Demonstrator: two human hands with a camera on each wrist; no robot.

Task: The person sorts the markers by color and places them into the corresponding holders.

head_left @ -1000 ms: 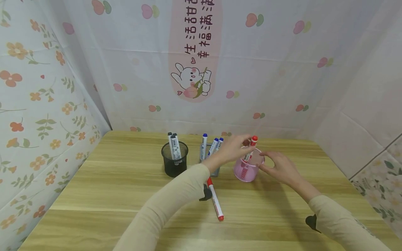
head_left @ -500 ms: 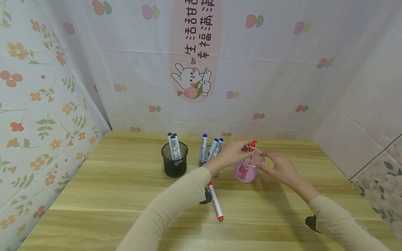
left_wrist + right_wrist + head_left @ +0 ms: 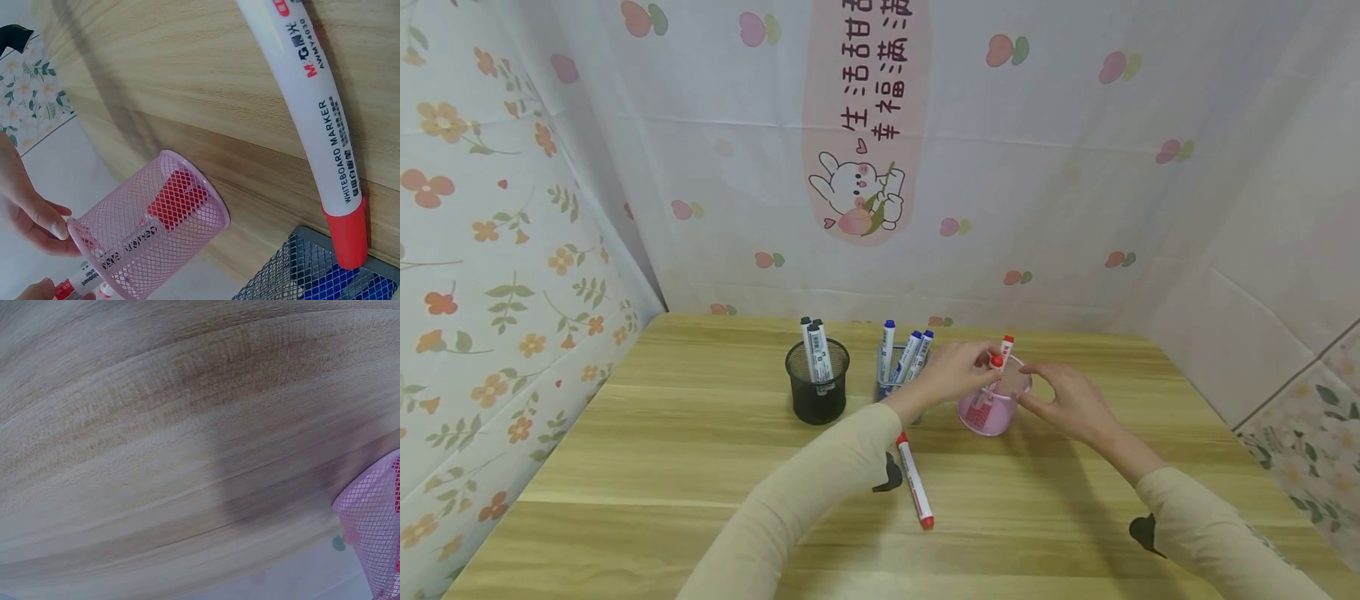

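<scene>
In the head view my left hand (image 3: 951, 371) pinches a red-capped whiteboard marker (image 3: 996, 362) near its cap. The marker's lower part is inside the pink mesh pen holder (image 3: 988, 421). A second red marker (image 3: 1007, 345) leans in the same holder, cap up. My right hand (image 3: 1071, 400) holds the holder's right rim between thumb and fingers. Through the mesh in the left wrist view, the pen holder (image 3: 150, 231) shows a red marker end (image 3: 178, 199) low inside. Another red whiteboard marker (image 3: 916, 483) lies on the table below my left wrist.
A black mesh pen holder (image 3: 817, 407) with several black-capped markers (image 3: 817, 354) stands at the left. Between it and the pink one, a square mesh holder (image 3: 885, 388) with several blue-capped markers (image 3: 914, 354) is partly hidden by my left forearm. A patterned curtain (image 3: 1037, 208) hangs behind the table.
The marker in my left hand has sunk deeper into the pink holder and its cap has tilted left, uncovering the second red marker behind. My right hand stays at the rim.
</scene>
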